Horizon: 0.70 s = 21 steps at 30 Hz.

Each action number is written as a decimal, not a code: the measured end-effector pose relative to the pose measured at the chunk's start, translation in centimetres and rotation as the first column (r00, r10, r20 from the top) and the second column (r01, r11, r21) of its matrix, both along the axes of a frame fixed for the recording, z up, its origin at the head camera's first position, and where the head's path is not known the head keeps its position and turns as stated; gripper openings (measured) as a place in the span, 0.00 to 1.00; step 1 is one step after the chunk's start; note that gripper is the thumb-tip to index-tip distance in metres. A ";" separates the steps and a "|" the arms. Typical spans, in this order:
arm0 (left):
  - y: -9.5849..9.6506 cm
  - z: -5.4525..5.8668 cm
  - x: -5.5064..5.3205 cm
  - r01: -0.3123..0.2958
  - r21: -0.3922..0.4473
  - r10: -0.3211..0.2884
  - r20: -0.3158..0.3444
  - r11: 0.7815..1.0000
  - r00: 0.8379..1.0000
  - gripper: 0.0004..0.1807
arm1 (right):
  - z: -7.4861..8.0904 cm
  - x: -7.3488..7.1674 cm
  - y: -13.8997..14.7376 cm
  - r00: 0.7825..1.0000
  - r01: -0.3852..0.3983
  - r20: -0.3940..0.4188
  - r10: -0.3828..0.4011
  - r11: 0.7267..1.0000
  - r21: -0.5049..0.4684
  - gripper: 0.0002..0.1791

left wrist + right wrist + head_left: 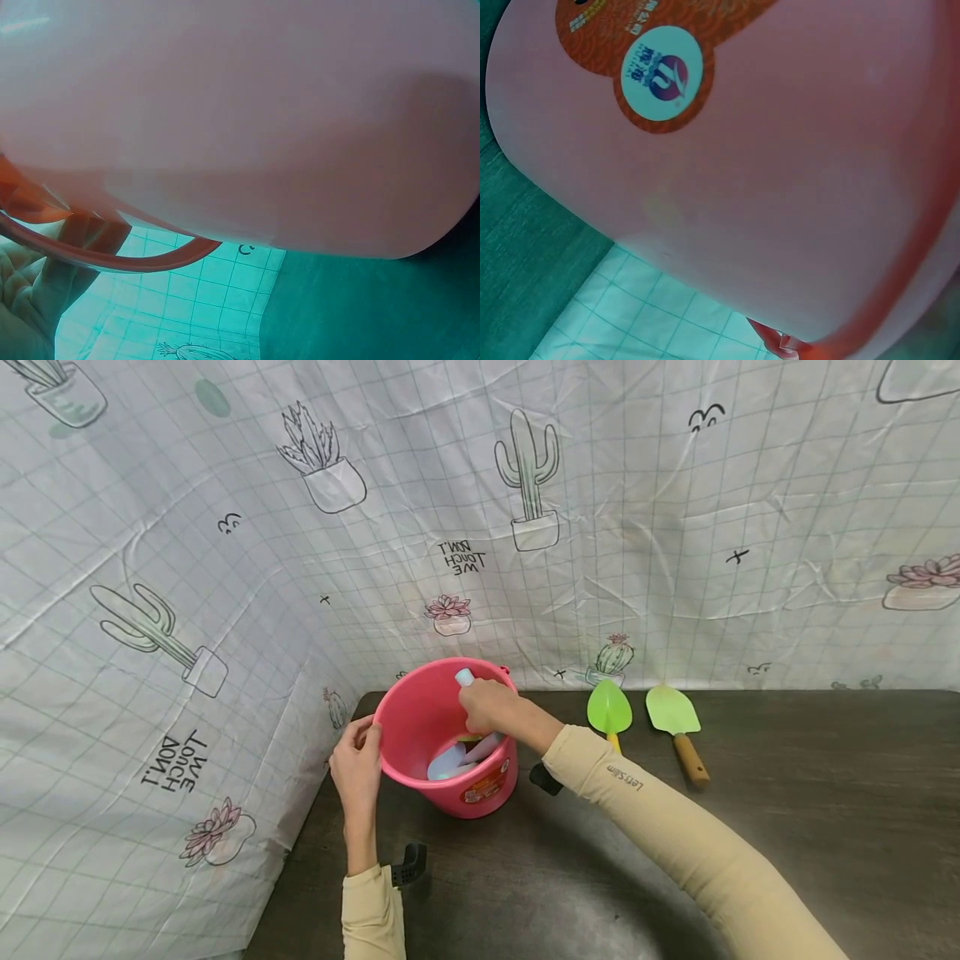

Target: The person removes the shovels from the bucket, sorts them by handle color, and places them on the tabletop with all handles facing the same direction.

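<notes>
A pink bucket [416,710] stands at the back left of the dark table. My left hand [356,768] grips its rim on the left side; the left wrist view shows fingers [56,277] at the rim [150,262]. Over the bucket's right part, my right hand [491,706] is curled round a light blue handle [465,677] whose end sticks up past the fist. The rest of that tool is hidden. Lower in the bucket lie a pale blue scoop-like piece [447,762] and a pale pinkish piece [483,748]. The bucket's wall [780,187] fills most of the right wrist view.
To the bucket's right lie a bright green trowel [610,708] with a yellow handle, partly behind the right sleeve, and a pale green trowel [672,708] with a wooden handle. A patterned cloth [637,527] hangs behind and left of the table [825,793].
</notes>
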<state>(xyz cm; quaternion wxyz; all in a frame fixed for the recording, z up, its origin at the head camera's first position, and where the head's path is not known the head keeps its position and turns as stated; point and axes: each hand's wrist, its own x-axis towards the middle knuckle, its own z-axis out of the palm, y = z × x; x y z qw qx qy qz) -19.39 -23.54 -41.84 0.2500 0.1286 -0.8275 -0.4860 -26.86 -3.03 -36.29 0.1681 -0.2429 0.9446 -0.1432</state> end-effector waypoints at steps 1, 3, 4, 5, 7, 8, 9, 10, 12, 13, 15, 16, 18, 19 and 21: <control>0.0 0.0 0.0 -0.002 -0.002 0.002 0.000 1.000 1.000 0.16 | 0.0 -0.1 0.0 1.000 -0.002 0.016 0.003 1.000 -0.005 0.09; 0.1 0.0 -0.1 -0.006 -0.003 0.006 0.002 1.000 1.000 0.16 | 0.0 -0.3 0.1 0.999 -0.003 0.052 0.004 1.000 -0.019 0.05; 0.1 0.0 -0.1 -0.008 -0.004 0.008 0.003 1.000 1.000 0.16 | 0.1 -0.4 0.1 0.997 -0.003 0.072 0.005 1.000 -0.026 0.03; 0.1 -0.1 -0.1 -0.010 -0.003 0.010 0.005 1.000 1.000 0.16 | 0.1 -0.5 0.1 0.996 -0.003 0.088 0.006 0.999 -0.035 0.02; 0.2 -0.1 -0.2 -0.014 -0.002 0.014 0.007 1.000 1.000 0.16 | 0.2 -0.7 0.2 0.993 -0.001 0.116 0.007 0.999 -0.052 0.02; 0.2 -0.1 -0.2 -0.016 -0.001 0.016 0.008 1.000 1.000 0.16 | 0.2 -0.7 0.2 0.991 0.009 0.130 -0.001 0.998 -0.066 0.03; 0.2 -0.1 -0.2 -0.017 -0.001 0.017 0.009 1.000 1.000 0.16 | 0.2 -0.8 0.3 0.990 0.018 0.142 -0.007 0.997 -0.080 0.03; 0.2 -0.2 -0.2 -0.017 0.000 0.017 0.009 1.000 1.000 0.16 | 0.2 -0.8 0.3 0.989 0.029 0.149 -0.015 0.995 -0.096 0.04; 0.3 -0.2 -0.2 -0.017 0.003 0.017 0.008 1.000 1.000 0.16 | 0.2 -0.9 0.4 0.987 0.056 0.157 -0.036 0.991 -0.125 0.06; 0.3 -0.2 -0.2 -0.017 0.005 0.017 0.006 1.000 1.000 0.16 | 0.3 -0.9 0.5 0.987 0.067 0.157 -0.045 0.988 -0.139 0.07; 0.4 -0.2 -0.2 -0.017 0.007 0.017 0.004 1.000 1.000 0.16 | 0.4 -0.9 0.6 0.989 0.065 0.139 -0.045 0.987 -0.148 0.09; 0.4 -0.1 -0.3 -0.018 0.009 0.018 0.003 1.000 1.000 0.16 | 0.5 -0.9 0.6 0.991 0.065 0.129 -0.045 0.986 -0.153 0.10; 0.5 -0.1 -0.3 -0.018 0.009 0.018 0.002 1.000 1.000 0.16 | 0.6 -1.0 0.7 0.993 0.056 0.111 -0.039 0.987 -0.152 0.12; 0.5 0.0 -0.3 -0.018 0.009 0.018 0.003 1.000 1.000 0.16 | 0.7 -1.1 0.7 0.994 0.053 0.106 -0.037 0.987 -0.149 0.12; 0.6 0.0 -0.3 -0.015 0.010 0.015 0.001 1.000 1.000 0.16 | 0.7 -1.3 0.8 0.994 0.045 0.106 -0.029 0.988 -0.151 0.13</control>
